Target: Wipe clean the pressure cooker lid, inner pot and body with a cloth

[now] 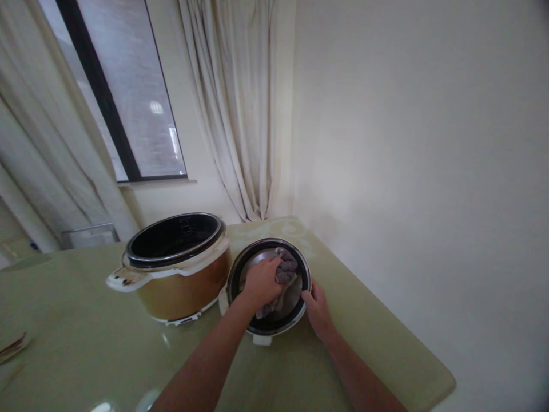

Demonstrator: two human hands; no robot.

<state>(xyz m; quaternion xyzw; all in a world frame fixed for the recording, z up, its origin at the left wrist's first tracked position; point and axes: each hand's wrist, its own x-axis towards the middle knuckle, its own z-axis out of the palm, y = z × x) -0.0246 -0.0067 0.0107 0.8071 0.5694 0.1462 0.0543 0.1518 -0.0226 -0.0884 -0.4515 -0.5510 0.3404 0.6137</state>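
Observation:
A round cooker lid (240,270) lies upside down on the green table (86,343), its dark rim and metal inner plate facing up. My left hand (261,281) is closed on a grey cloth (286,273) and presses it onto the lid's inner plate. At the lid's right edge, my right hand (316,309) grips the rim with curled fingers. Just left of the lid stands the gold-brown cooker body (180,286), open, with a black inner pot (175,236) and a white handle (124,280).
The table's right edge (386,309) runs close to a bare white wall. Pale curtains (234,109) hang behind the table beside a window (128,97). A clear container (90,236) stands at the back left. Something flat (12,348) lies at the table's left edge.

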